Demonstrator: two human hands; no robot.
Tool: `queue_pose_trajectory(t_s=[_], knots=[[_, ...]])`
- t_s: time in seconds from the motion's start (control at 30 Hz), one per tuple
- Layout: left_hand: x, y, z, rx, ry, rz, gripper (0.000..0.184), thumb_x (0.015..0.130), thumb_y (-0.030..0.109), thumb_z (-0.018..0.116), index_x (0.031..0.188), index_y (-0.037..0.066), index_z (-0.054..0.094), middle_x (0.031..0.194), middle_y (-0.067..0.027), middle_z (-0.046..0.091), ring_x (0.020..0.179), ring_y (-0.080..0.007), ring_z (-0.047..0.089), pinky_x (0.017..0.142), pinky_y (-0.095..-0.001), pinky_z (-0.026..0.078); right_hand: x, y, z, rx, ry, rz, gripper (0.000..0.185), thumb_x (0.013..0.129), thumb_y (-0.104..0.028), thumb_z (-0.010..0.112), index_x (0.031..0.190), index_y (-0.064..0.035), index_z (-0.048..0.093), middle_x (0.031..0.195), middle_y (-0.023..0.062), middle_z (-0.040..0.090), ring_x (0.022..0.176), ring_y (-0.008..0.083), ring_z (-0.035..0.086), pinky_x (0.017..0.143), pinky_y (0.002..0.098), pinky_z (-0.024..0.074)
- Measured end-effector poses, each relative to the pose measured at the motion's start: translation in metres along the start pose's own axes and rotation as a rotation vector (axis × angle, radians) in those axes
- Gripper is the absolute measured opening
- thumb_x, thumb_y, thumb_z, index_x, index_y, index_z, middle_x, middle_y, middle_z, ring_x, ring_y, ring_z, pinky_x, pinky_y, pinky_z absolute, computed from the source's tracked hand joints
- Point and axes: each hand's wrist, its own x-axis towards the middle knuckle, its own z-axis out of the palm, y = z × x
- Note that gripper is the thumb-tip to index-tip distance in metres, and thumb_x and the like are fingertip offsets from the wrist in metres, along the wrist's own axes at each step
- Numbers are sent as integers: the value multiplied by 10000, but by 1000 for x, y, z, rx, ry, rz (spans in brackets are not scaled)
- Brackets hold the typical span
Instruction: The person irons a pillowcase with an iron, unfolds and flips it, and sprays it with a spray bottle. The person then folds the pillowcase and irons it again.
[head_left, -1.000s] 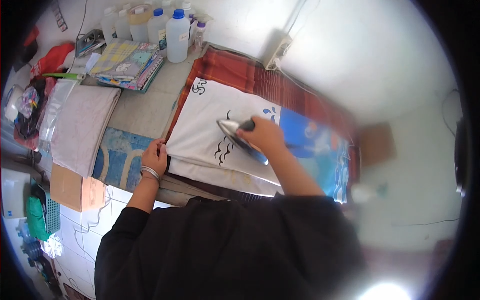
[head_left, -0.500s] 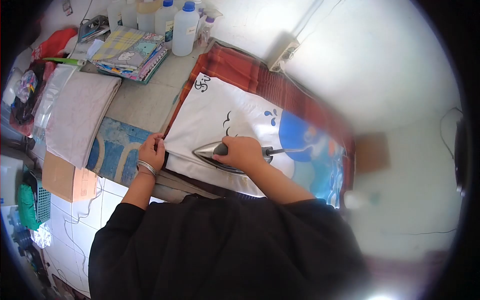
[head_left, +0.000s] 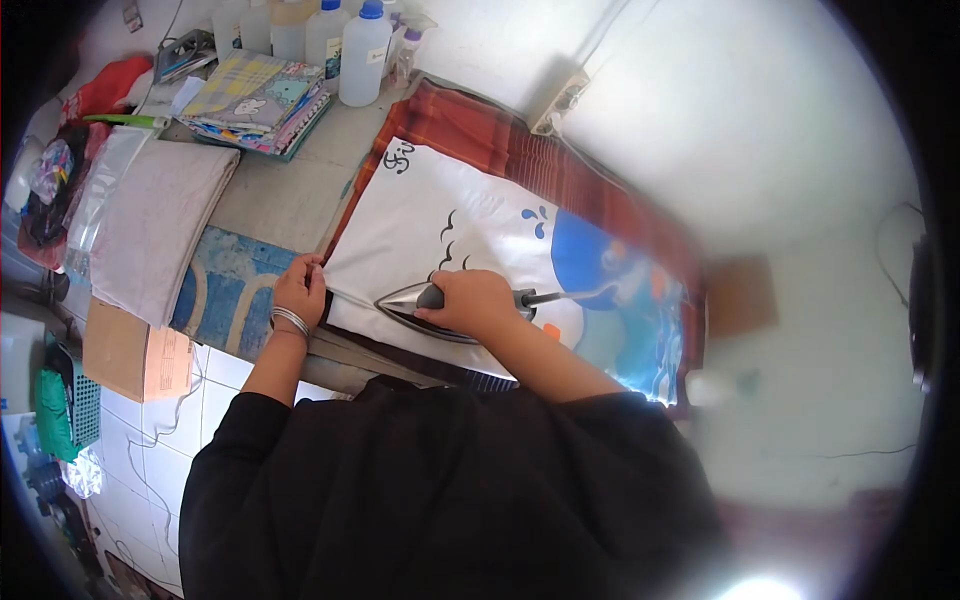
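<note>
My right hand (head_left: 478, 303) is wrapped around the handle of a clothes iron (head_left: 400, 304), whose pointed tip faces left. Under the iron lies a white cloth (head_left: 385, 225) printed with black curved marks, lettering, a blue round shape and a light-blue area. At the cloth's left edge, my left hand (head_left: 298, 290), with bangles at the wrist, pinches the fabric between its fingers. A small crease runs from those fingers towards the iron's tip. The iron's soleplate rests on the cloth near its front edge, and my right forearm covers part of the print.
Red patterned fabric (head_left: 455, 115) lies beneath the cloth. Back left are stacked folded fabrics (head_left: 250, 100) and several bottles, one a blue-capped bottle (head_left: 363, 60). A folded pale cloth (head_left: 160, 225) is at the left. The wall holds a power socket (head_left: 562, 100) with cords.
The iron has slid slightly towards my body, and an orange patch of the print now shows beside my right forearm. My left hand keeps its hold. The view has shifted a little.
</note>
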Motion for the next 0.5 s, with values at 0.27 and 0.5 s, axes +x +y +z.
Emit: queue_pose_trajectory(t_s=[0.27, 0.5], knots=[[-2, 5, 0, 30, 1, -2, 151, 840, 103, 530, 969, 51, 589, 741, -121, 626, 663, -269, 608, 627, -366, 482, 7, 87, -31, 35, 12, 271, 429, 676, -486, 679, 921, -133, 661, 906, 105, 656, 873, 293, 620, 764, 386, 474], [0, -10, 4, 12, -12, -5, 160, 846, 109, 527, 983, 56, 588, 755, -119, 626, 677, -263, 607, 634, -360, 483, -81, 111, -17, 3, -127, 281, 436, 687, -496, 665, 862, -97, 654, 838, 131, 648, 827, 312, 618, 727, 408, 471]])
